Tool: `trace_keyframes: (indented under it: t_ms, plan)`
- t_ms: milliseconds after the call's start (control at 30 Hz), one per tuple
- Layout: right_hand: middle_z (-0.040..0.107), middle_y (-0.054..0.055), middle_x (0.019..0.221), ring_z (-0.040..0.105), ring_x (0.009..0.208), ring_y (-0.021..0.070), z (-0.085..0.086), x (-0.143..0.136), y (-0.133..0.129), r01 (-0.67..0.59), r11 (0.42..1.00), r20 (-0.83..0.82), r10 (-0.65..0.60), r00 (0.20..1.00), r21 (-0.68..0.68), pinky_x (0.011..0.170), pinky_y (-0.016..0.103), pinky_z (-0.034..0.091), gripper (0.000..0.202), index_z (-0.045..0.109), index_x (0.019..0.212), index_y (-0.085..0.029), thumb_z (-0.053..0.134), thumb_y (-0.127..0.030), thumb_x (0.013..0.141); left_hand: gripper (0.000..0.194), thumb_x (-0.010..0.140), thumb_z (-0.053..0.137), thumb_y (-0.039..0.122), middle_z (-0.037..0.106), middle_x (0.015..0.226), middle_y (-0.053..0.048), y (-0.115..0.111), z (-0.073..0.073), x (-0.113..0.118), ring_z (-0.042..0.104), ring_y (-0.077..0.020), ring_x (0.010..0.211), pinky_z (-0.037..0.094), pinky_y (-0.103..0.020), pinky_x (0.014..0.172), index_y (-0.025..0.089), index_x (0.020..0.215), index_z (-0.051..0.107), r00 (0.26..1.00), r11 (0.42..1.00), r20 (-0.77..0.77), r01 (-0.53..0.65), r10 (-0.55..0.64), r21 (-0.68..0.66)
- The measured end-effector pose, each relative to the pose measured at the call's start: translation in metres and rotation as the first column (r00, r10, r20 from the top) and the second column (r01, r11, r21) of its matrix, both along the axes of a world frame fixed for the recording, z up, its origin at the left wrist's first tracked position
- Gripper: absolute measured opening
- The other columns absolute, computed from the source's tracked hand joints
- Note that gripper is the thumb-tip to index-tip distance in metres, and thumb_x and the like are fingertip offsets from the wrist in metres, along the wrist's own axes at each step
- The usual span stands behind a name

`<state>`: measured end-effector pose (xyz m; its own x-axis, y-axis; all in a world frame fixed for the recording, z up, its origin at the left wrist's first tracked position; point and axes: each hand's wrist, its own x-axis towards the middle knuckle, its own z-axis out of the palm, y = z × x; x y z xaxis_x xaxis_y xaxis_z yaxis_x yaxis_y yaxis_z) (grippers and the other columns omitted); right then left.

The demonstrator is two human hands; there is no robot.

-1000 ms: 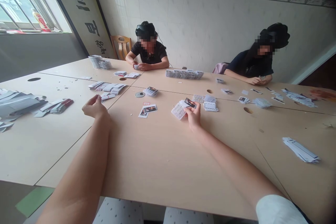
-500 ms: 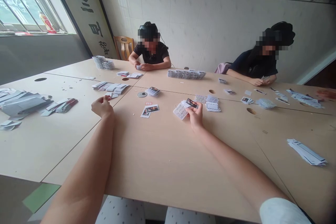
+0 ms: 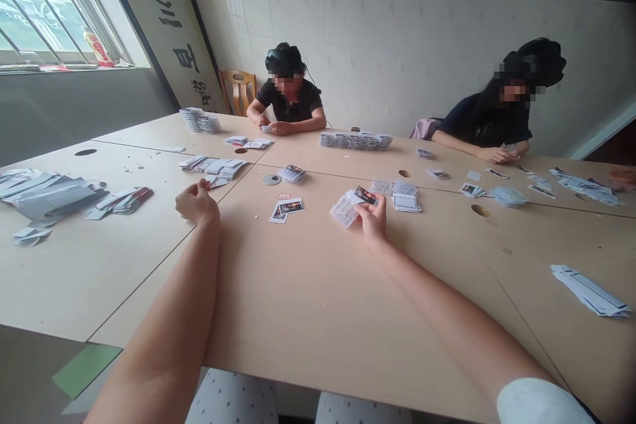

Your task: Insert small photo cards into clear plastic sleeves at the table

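Note:
My right hand is closed on a clear plastic case and a dark printed card, held over the middle of the table. My left hand is closed beside the fanned white cards; what its fingertips pinch is too small to name. Between the hands lie two overlapping dark-printed cards with a small red-marked slip behind them. Farther back, a round metallic disc rests next to a small stack of cases.
Paper piles and a folded bundle lie left. Right of my right hand are white cards; a strip bundle lies far right. Stacked cases stand at the back. Two people sit across the table.
The whole view has shifted slightly, with things appearing a little farther right. Both hands keep nearly the same pose, and the case and card are still in my right hand.

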<state>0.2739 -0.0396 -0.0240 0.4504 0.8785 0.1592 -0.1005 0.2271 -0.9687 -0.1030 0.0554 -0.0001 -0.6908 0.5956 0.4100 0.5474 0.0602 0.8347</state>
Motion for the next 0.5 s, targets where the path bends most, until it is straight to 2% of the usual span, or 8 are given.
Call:
trace_keyframes:
  t_ms: [67, 133, 200, 300, 400, 500]
  plan:
    - [0.059, -0.006, 0.066, 0.055, 0.061, 0.0154, -0.0008, 0.0, 0.0003, 0.001, 1.0, 0.007, -0.001, 1.0, 0.003, 0.055, 0.026, 0.045, 0.049, 0.042, 0.106, -0.025, 0.068, -0.024, 0.065, 0.035, 0.092, 0.045, 0.035, 0.064, 0.075, -0.004, -0.0018, 0.004, 0.0025, 0.05, -0.0153, 0.064, 0.04, -0.031, 0.066, 0.012, 0.094, 0.071, 0.996, 0.998, 0.053, -0.065, 0.065, 0.006]
    - [0.06, -0.006, 0.067, 0.055, 0.061, 0.0158, -0.0015, 0.0, 0.0007, 0.001, 1.0, 0.012, -0.001, 1.0, 0.005, 0.055, 0.026, 0.045, 0.048, 0.042, 0.106, -0.025, 0.067, -0.024, 0.065, 0.026, 0.084, 0.059, 0.035, 0.065, 0.074, -0.002, -0.0037, 0.0064, 0.0039, 0.051, -0.0136, 0.062, 0.041, -0.029, 0.064, 0.014, 0.092, 0.072, 0.993, 0.996, 0.089, -0.084, 0.083, 0.007]
    - [0.06, -0.005, 0.067, 0.056, 0.063, 0.0165, -0.0019, -0.0001, 0.0009, 0.0, 1.0, 0.012, 0.0, 1.0, 0.007, 0.055, 0.027, 0.045, 0.049, 0.042, 0.106, -0.026, 0.068, -0.024, 0.065, 0.025, 0.073, 0.072, 0.03, 0.066, 0.076, -0.001, -0.0048, 0.0069, 0.0046, 0.053, -0.0121, 0.062, 0.043, -0.026, 0.063, 0.016, 0.094, 0.072, 0.991, 0.997, 0.112, -0.073, 0.07, 0.022]
    - [0.059, -0.006, 0.067, 0.055, 0.062, 0.0164, -0.0016, -0.0002, 0.0008, 0.0, 1.0, 0.005, 0.0, 1.0, 0.005, 0.054, 0.027, 0.045, 0.05, 0.041, 0.107, -0.026, 0.068, -0.025, 0.065, 0.03, 0.067, 0.077, 0.026, 0.067, 0.077, -0.001, -0.0049, 0.0063, 0.0058, 0.056, -0.0114, 0.063, 0.044, -0.024, 0.062, 0.017, 0.095, 0.073, 0.989, 0.996, 0.149, -0.03, 0.017, 0.088]
    - [0.059, -0.006, 0.066, 0.054, 0.061, 0.0162, -0.0009, -0.0003, 0.0006, 0.002, 1.0, 0.0, -0.002, 1.0, 0.008, 0.054, 0.027, 0.045, 0.051, 0.04, 0.108, -0.026, 0.068, -0.024, 0.065, 0.023, 0.07, 0.074, 0.028, 0.068, 0.069, -0.001, -0.0048, 0.0066, 0.0076, 0.056, -0.0117, 0.06, 0.045, -0.024, 0.064, 0.016, 0.09, 0.075, 0.986, 0.991, 0.164, -0.045, 0.024, 0.124]
    - [0.059, -0.006, 0.066, 0.055, 0.063, 0.0167, -0.0008, -0.0004, 0.0009, 0.001, 1.0, 0.003, -0.001, 1.0, 0.011, 0.054, 0.027, 0.045, 0.051, 0.04, 0.107, -0.026, 0.068, -0.024, 0.064, 0.024, 0.084, 0.06, 0.032, 0.069, 0.069, -0.003, -0.0048, 0.0079, 0.0086, 0.057, -0.0121, 0.062, 0.046, -0.026, 0.071, 0.016, 0.086, 0.076, 0.989, 0.988, 0.142, -0.071, 0.052, 0.134]
